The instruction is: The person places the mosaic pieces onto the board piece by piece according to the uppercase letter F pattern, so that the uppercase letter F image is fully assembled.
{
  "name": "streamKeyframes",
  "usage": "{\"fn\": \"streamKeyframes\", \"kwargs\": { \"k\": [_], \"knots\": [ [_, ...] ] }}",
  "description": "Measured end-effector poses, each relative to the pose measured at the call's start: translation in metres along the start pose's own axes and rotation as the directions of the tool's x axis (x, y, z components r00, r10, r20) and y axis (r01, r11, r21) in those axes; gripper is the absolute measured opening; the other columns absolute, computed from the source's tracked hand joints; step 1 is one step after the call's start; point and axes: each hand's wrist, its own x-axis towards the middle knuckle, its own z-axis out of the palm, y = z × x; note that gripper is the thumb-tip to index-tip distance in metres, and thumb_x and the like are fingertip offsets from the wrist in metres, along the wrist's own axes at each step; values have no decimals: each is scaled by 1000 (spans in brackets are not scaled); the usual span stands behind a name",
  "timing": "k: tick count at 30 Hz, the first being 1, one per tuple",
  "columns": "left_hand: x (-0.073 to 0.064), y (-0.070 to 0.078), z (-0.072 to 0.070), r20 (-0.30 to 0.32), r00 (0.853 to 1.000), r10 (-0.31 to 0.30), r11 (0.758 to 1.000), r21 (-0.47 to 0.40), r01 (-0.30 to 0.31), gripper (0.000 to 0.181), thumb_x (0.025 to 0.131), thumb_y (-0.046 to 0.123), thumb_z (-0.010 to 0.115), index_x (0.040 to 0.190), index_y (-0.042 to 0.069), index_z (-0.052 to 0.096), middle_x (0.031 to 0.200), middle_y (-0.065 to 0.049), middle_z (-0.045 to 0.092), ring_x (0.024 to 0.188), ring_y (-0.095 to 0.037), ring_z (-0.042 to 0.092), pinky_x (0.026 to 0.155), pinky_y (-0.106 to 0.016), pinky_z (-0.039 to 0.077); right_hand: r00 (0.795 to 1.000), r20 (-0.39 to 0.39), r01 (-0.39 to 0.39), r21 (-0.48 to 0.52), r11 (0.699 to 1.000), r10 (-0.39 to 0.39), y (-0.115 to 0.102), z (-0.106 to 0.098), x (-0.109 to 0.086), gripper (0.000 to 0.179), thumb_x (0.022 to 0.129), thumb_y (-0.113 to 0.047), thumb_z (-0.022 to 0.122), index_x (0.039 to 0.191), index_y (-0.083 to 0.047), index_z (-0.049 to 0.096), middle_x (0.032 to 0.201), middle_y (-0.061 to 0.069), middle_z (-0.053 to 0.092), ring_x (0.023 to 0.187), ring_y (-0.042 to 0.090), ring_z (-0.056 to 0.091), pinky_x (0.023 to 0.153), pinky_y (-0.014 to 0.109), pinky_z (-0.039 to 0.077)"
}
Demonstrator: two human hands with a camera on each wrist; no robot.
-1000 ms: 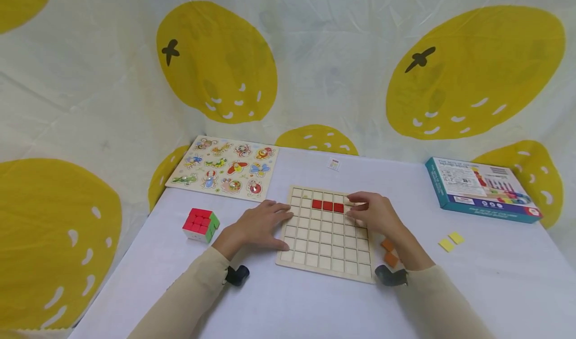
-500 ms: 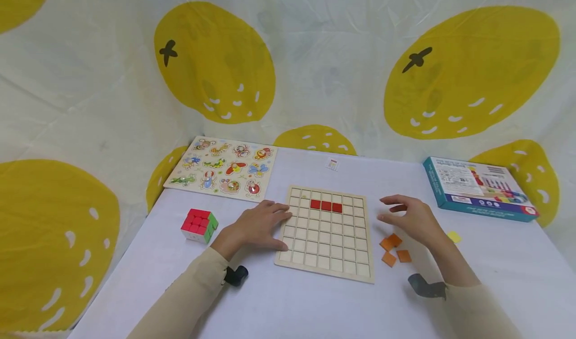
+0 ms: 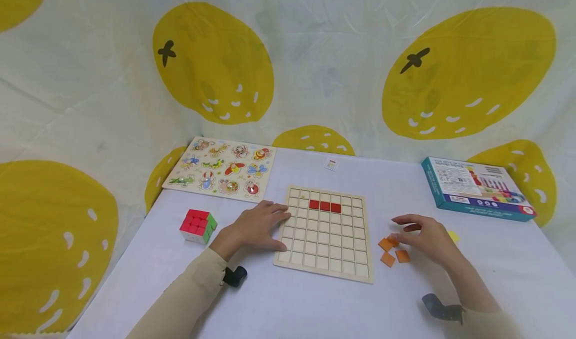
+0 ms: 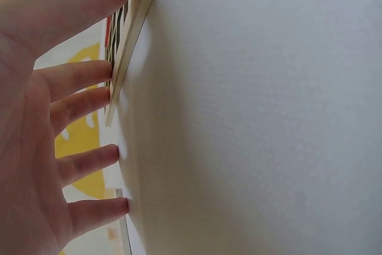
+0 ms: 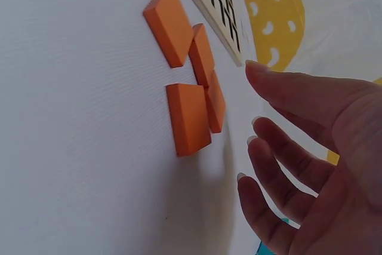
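Observation:
A wooden grid board (image 3: 323,253) lies on the table with three red square tiles (image 3: 325,206) side by side in its second row. Spread along its left edge, my left hand (image 3: 253,229) rests with thumb and fingertips at the rim; the left wrist view shows those fingers (image 4: 77,79) extended against the board's side. To the right of the board is a loose group of several orange square tiles (image 3: 388,259). My right hand (image 3: 425,236) hovers beside them, fingers loosely bent, thumb overlapping the farthest tile. In the right wrist view nothing sits between thumb and fingers.
Left of the board stand a puzzle cube (image 3: 198,225) and, behind it, an insect puzzle board (image 3: 220,169). A small printed card (image 3: 331,164) lies at the back. A teal-edged box (image 3: 477,189) is at the back right, with a yellow tile (image 3: 453,236) partly behind my right hand.
My right hand has left the board's upper right part, moved right and come down toward the orange tiles, uncovering the board's right columns. My left hand stays at the left edge.

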Motion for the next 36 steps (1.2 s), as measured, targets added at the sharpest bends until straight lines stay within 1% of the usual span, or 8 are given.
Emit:
{"fn": "streamKeyframes", "kwargs": {
  "k": [5, 8, 12, 18, 22, 26, 32, 36],
  "knots": [
    [0, 1, 0, -3, 1000, -1, 1000, 0, 1, 82, 81, 61, 76, 150, 25, 52, 162, 4, 44, 149, -27, 39, 102, -57, 51, 999, 16, -28, -7, 1000, 28, 4, 4, -3, 60, 86, -38, 80, 136, -8, 64, 130, 21, 67, 111, 32, 61, 79, 28, 55],
    [-1, 1, -1, -2, 1000, 1, 1000, -5, -1, 81, 81, 60, 76, 150, 25, 52, 162, 3, 44, 149, -28, 39, 102, -58, 51, 999, 21, -30, -25, 999, 31, 6, 6, -5, 62, 84, -41, 82, 134, -8, 65, 126, 19, 69, 106, 28, 63, 79, 28, 55],
    [-1, 1, -2, -5, 1000, 3, 1000, -9, -3, 81, 81, 60, 76, 150, 24, 52, 162, 3, 44, 149, -28, 39, 103, -58, 51, 1000, 12, -18, -32, 999, 19, 8, 10, -5, 59, 84, -40, 82, 131, -7, 66, 123, 19, 71, 100, 24, 63, 78, 26, 54],
    [-2, 2, -2, 0, 1000, 3, 1000, -12, -3, 82, 81, 61, 76, 150, 25, 52, 162, 3, 44, 149, -29, 39, 102, -59, 51, 1000, 25, -6, -21, 1000, 7, 11, 12, -3, 51, 86, -33, 82, 129, -8, 69, 121, 16, 72, 97, 21, 59, 71, 17, 48],
    [-2, 2, -2, -2, 1000, 2, 1000, -19, -2, 81, 81, 61, 76, 150, 24, 52, 162, 3, 44, 149, -29, 39, 102, -59, 51, 1000, 28, 7, -19, 1000, -6, 13, 13, -1, 47, 86, -33, 82, 126, -9, 71, 118, 13, 73, 96, 21, 57, 70, 16, 47],
    [-2, 1, -2, -4, 1000, 4, 1000, -24, -4, 81, 81, 60, 76, 150, 24, 53, 161, 3, 44, 149, -28, 39, 102, -59, 51, 1000, 12, 14, -10, 1000, -13, 14, 14, -1, 45, 85, -33, 82, 121, -8, 70, 110, 9, 71, 94, 22, 56, 69, 17, 47],
    [-2, 2, -2, -2, 1000, 6, 1000, -30, -6, 81, 81, 60, 76, 150, 23, 53, 161, 2, 45, 149, -29, 39, 101, -60, 51, 1000, -2, -7, 3, 1000, 7, 15, 14, -2, 40, 84, -35, 84, 108, -8, 68, 96, 6, 65, 91, 22, 55, 66, 19, 46],
    [-2, 2, -3, 0, 1000, 2, 1000, -27, -2, 81, 81, 60, 77, 150, 24, 53, 162, 2, 44, 149, -29, 39, 101, -60, 51, 1000, -1, -7, 5, 1000, 7, 14, 14, -2, 38, 84, -36, 83, 105, -8, 68, 91, 4, 64, 88, 21, 55, 66, 19, 45]
  ]
}}
